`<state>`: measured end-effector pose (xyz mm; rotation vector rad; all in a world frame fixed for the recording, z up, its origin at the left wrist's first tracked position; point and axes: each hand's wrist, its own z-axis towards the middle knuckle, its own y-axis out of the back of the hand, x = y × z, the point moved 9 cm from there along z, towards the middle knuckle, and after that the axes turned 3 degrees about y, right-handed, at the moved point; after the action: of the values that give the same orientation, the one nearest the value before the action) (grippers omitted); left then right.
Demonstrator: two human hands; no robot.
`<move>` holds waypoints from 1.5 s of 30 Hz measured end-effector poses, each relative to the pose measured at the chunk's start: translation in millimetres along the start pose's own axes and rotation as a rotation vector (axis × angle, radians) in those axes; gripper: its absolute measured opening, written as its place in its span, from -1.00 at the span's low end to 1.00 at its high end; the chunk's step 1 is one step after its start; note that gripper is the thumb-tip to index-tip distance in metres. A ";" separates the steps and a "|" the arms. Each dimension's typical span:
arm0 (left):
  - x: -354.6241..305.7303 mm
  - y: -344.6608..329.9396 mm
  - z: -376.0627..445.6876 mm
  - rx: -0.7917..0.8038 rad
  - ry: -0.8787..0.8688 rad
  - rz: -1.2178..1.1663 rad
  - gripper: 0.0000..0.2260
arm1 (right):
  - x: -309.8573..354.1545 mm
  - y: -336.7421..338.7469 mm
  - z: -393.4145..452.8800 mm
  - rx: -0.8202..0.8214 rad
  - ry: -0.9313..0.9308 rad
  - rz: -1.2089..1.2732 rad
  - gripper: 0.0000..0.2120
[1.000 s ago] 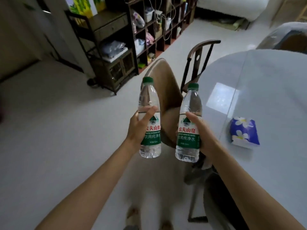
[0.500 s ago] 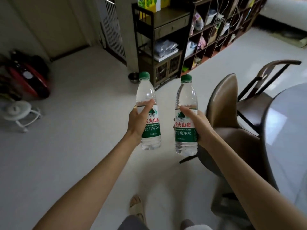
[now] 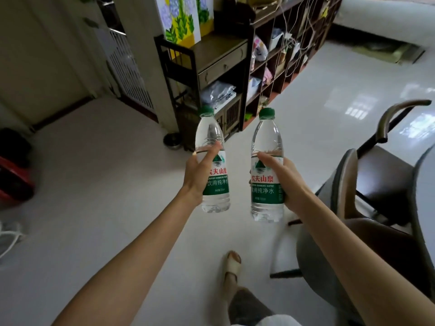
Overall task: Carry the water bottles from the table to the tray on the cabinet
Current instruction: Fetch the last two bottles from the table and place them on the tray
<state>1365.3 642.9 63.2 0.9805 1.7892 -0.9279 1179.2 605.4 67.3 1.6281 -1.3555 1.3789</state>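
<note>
I hold two clear water bottles with green caps and green-and-white labels, both upright above the white floor. My left hand (image 3: 199, 175) grips the left bottle (image 3: 215, 184) around its middle. My right hand (image 3: 283, 182) grips the right bottle (image 3: 266, 191) the same way. Ahead stands a dark cabinet (image 3: 221, 55) with a drawer and a bare top; a flower painting leans at its back. No tray shows in this view. The table (image 3: 427, 184) is only a sliver at the right edge.
Two chairs (image 3: 348, 208) stand close on my right. A tall dark shelf unit (image 3: 282, 43) full of small items runs beside the cabinet. A metal bowl (image 3: 173, 141) sits on the floor by the cabinet's foot. A red and black object (image 3: 14, 177) lies at the left. My sandalled foot (image 3: 231, 271) steps forward.
My view has swung left, away from the table, and closer to the cabinet. Both bottles stay upright in my hands. My foot has stepped forward.
</note>
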 end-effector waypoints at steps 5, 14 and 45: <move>-37.2 -43.6 120.9 0.047 0.022 0.034 -0.63 | 40.3 22.7 121.6 -0.034 -0.006 0.012 -0.78; -90.8 -121.7 333.9 0.162 0.041 0.079 -0.62 | 100.8 84.3 324.7 -0.173 -0.022 0.080 -0.75; -149.7 -733.5 947.8 0.654 0.273 0.353 -0.58 | 309.2 576.6 853.4 -0.737 -0.003 0.297 -0.67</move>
<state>1073.1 -528.1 16.8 1.8440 1.4589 -1.2171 897.8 -431.8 31.6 0.9627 -1.8705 0.8487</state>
